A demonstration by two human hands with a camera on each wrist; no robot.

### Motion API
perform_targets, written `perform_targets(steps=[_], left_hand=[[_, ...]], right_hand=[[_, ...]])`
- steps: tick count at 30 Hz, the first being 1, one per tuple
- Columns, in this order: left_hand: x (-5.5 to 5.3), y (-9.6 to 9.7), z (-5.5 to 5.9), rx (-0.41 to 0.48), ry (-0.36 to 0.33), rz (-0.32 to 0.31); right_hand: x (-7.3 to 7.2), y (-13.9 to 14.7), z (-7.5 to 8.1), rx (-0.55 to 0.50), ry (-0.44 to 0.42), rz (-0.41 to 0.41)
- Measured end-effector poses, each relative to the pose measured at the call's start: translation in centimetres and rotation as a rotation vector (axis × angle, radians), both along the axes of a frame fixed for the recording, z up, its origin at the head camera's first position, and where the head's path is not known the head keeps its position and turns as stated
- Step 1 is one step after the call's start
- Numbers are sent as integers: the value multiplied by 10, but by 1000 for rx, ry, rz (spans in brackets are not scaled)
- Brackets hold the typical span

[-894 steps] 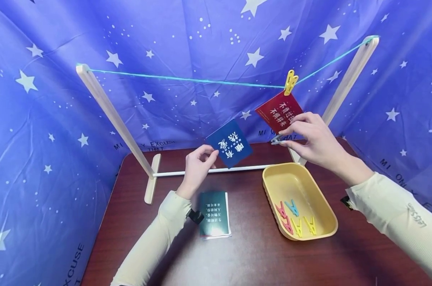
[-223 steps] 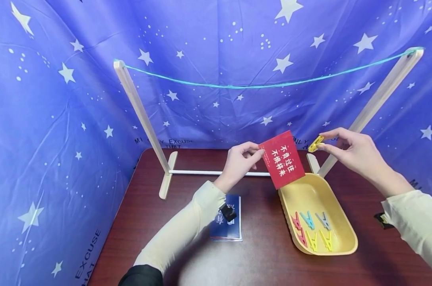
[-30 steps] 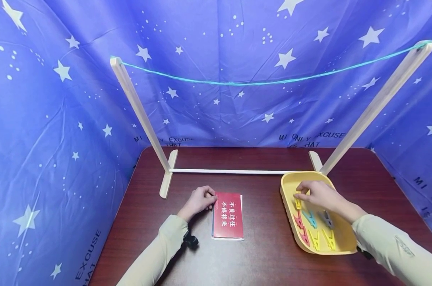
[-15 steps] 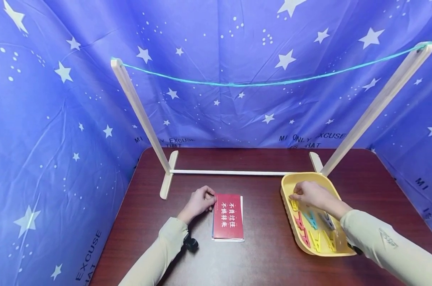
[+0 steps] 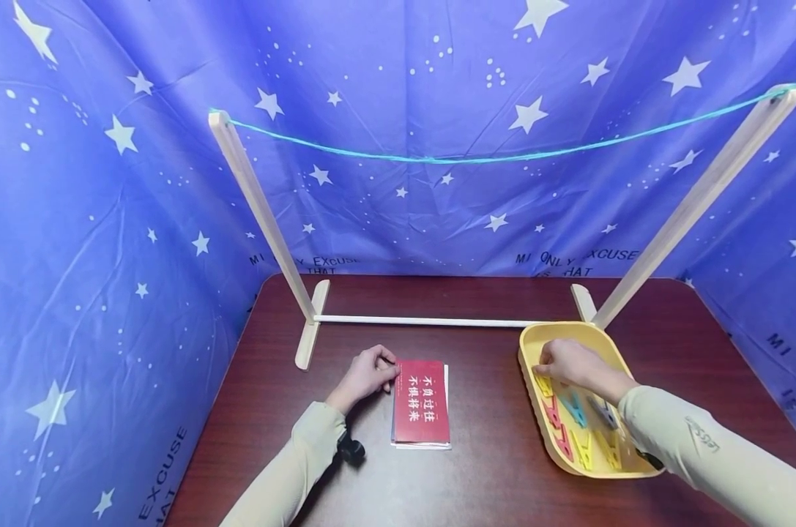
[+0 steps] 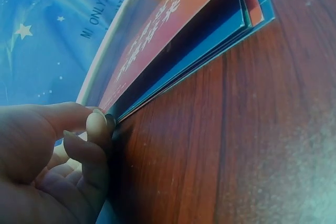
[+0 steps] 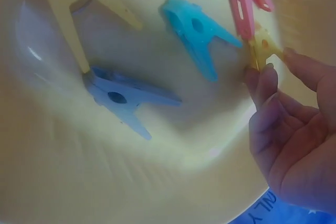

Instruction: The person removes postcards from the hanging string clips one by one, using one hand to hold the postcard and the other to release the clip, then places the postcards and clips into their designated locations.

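Note:
My left hand (image 5: 366,376) pinches the upper left corner of a red card (image 5: 427,424) with white characters. That card tops a stack of cards on the table; in the left wrist view a blue card (image 6: 210,39) shows under it, with further edges below. Inside the yellow tray (image 5: 526,351), my right hand (image 5: 572,363) pinches a yellow clothespin (image 7: 263,50) by its legs, near the left wall. Close by lie a pink clothespin (image 7: 241,3), a turquoise clothespin (image 7: 193,31) and a grey-blue clothespin (image 7: 123,98). More yellow ones are nearer the front.
A wooden stand spans the table's back, with a left post (image 5: 259,208), a right post (image 5: 701,205) and a white crossbar (image 5: 424,320). A turquoise string (image 5: 430,159) sags between the post tops, nothing hanging from it. Behind is a blue star-patterned curtain (image 5: 384,80).
Earlier the red card hung from the string, then was held up beside a yellow clothespin; now it lies on the stack. In the last second my right hand lowered that clothespin farther into the tray.

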State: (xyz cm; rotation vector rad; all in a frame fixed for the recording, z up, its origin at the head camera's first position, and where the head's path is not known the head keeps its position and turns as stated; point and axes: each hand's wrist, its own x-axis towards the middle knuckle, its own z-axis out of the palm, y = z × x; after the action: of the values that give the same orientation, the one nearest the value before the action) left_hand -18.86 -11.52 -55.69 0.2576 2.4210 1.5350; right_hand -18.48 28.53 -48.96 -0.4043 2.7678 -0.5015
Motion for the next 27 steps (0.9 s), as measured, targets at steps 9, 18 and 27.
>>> perform_targets(steps=[9, 18, 27], left_hand=[[0, 0, -4, 21, -15, 13], [-1, 1, -3, 65, -36, 36], [-2, 2, -4, 37, -27, 50]], right_hand=[[2, -4, 0, 19, 23, -30], [1, -6, -1, 54, 32, -61], [1, -6, -6, 66, 92, -58]])
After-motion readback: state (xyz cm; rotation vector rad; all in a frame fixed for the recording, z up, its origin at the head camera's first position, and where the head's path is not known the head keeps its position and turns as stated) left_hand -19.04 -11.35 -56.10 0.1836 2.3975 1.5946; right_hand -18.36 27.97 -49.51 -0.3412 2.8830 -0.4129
